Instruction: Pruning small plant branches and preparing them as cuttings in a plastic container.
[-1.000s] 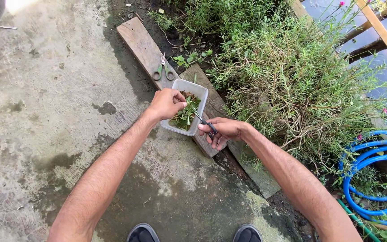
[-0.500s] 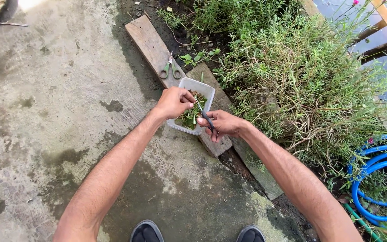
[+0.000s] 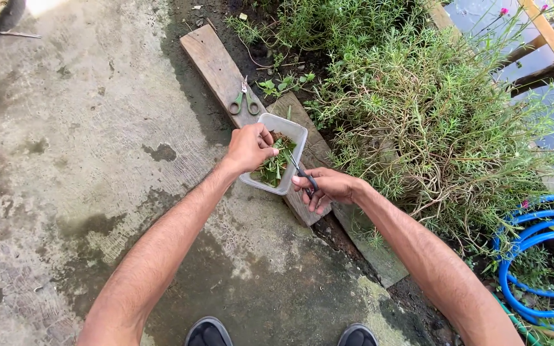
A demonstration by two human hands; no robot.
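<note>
A clear plastic tub point(image 3: 288, 125) holding green cuttings point(image 3: 272, 168) sits on a weathered plank point(image 3: 213, 61) at the edge of the concrete floor point(image 3: 65, 160), with the left hand point(image 3: 249, 147) closed in a pinch on a sprig over its near rim. The right hand point(image 3: 326, 188), just right of the tub, is closed around dark-handled scissors point(image 3: 301, 172) whose blades point at that sprig. Farther along the plank lie green-handled scissors point(image 3: 243, 100); a dense bushy plant point(image 3: 431, 109) spreads to the right, with a coiled blue hose point(image 3: 533, 256) at the near right.

Damp, stained concrete floor point(image 3: 84, 128) in daylight, bushy green plants point(image 3: 431, 109), coiled blue hose point(image 3: 533, 256) at right
</note>
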